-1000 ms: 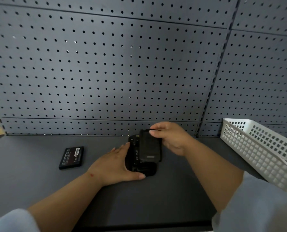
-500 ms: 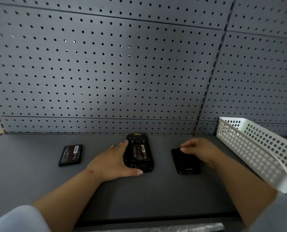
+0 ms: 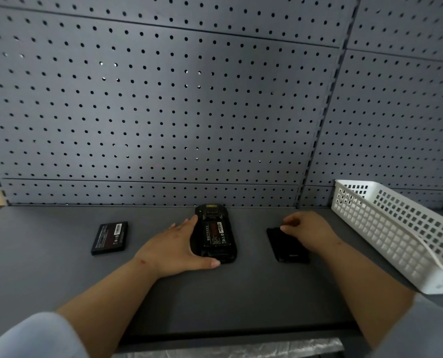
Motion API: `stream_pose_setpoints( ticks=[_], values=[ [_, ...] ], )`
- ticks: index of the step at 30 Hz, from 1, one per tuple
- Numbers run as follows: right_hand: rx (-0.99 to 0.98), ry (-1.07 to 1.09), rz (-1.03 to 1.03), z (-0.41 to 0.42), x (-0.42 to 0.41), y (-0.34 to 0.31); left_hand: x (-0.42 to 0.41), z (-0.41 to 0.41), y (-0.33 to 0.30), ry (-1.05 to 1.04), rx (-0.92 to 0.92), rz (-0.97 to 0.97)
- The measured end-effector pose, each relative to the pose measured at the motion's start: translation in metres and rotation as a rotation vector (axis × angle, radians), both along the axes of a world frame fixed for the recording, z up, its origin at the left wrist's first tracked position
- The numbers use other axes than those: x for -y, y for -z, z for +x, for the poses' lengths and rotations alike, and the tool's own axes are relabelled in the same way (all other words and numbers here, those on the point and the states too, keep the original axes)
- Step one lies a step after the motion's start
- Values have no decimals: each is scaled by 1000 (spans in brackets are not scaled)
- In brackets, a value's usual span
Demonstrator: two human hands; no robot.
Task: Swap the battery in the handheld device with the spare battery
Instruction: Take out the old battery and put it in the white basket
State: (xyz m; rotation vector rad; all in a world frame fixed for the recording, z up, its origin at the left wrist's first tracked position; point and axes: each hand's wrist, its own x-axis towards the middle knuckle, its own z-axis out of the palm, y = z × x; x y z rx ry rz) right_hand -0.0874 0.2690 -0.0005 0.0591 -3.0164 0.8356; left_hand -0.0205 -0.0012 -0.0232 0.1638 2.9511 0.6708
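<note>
The black handheld device (image 3: 216,235) lies face down at the middle of the grey shelf, its back off and a labelled battery (image 3: 215,232) showing in the bay. My left hand (image 3: 175,248) clasps the device's left side, thumb along its near end. The black back cover (image 3: 287,248) lies flat on the shelf to the right. My right hand (image 3: 309,232) hovers over the cover's far right edge with fingers loosely curled, holding nothing. The spare battery (image 3: 109,237) lies label up at the left, apart from both hands.
A white perforated plastic basket (image 3: 396,228) stands at the right, overhanging the shelf's front edge. A grey pegboard wall (image 3: 163,112) closes the back. The shelf's front edge (image 3: 228,334) runs close beneath my forearms.
My right hand carried the back cover off the device, laid it on the shelf to the right and loosened its fingers. The battery bay now shows. My left hand stayed on the device.
</note>
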Motion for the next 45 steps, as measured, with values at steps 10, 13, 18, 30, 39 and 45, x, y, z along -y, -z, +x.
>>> stream_pose_setpoints(
  ticks=[10, 13, 18, 30, 39, 45],
  values=[
    [9, -413, -30, 45, 85, -8, 0, -1, -1, 13, -6, 10],
    [18, -432, 43, 39, 88, -11, 0, -1, 0, 15, -10, 15],
    [-9, -504, 253, 33, 94, -15, -1, 2, -2, 34, -13, 11],
    [-384, -530, 490, 43, 93, 0, 1, 2, -1, 43, -14, 10],
    [-369, -143, -236, 61, 117, -4, 1, 1, -1, 35, -47, -12],
    [-317, 5, -181, 68, 134, 5, 1, 1, 0, 35, -72, 5]
  ],
)
